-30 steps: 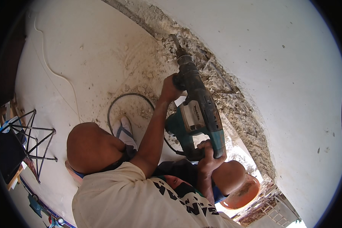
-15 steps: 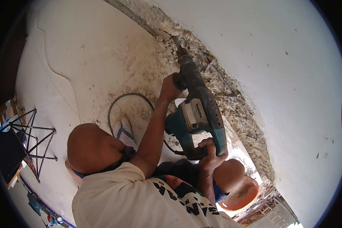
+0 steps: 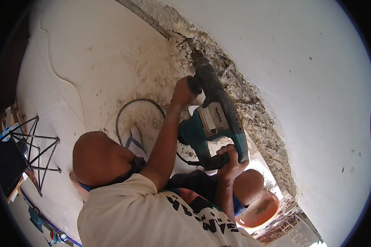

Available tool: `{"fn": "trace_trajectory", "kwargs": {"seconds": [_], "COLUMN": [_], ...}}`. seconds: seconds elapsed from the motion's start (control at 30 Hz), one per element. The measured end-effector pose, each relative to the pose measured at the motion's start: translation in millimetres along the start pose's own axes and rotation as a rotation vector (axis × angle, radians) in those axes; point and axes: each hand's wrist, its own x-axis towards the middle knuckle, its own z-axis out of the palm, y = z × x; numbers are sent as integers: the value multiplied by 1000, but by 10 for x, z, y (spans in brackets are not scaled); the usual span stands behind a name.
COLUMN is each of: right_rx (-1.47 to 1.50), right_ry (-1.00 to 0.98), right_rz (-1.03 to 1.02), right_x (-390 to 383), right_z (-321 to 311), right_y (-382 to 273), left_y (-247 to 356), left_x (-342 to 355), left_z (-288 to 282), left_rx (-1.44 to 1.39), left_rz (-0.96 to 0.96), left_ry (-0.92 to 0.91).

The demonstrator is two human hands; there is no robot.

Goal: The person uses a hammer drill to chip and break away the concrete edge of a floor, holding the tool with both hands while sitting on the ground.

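A teal and black demolition hammer is held in both hands. My left hand is closed round its black side handle near the front. Around the rear handle, my right hand is closed, its thumb and fingers curled over the grip. The chisel bit points up and slightly left, its tip against the broken, rough band of masonry along the foot of the white wall. Crumbled rubble lies around the tip.
The hammer's black cable loops on the dusty floor beside my sandalled foot. An orange basin sits at lower right, by my knee. At left are a black folding frame and a thin white cord.
The hammer's rear end and my right hand have shifted slightly up and to the right. My left hand has moved a little up. Both grips stay closed, and the tip remains near the same spot.
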Motion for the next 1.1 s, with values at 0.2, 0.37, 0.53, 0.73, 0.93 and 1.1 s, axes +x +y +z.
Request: {"fn": "trace_trajectory", "kwargs": {"seconds": [0.2,0.37,0.53,0.73,0.93,1.1], "right_rx": [-25,-103,39,-14,85,101], "right_ry": [-84,-117,-129,-179,-207,-171], "right_rz": [-23,-71,-41,-101,-65,-80], "right_x": [-71,-415,-550,-795,-941,-1070], "right_z": [44,204,236,66,-141,-185], "right_y": [-21,-51,127,-102,-23,-24], "left_y": [-35,-149,-166,10,-20,-20], "left_x": [64,-102,-83,-535,-724,-812], "left_z": [-75,-125,-259,-281,-266,-281], "left_rx": [22,-107,18,-156,-96,-220], "left_rz": [37,41,32,9,16,65], "left_ry": [-5,0,-58,-29,57,60]}}
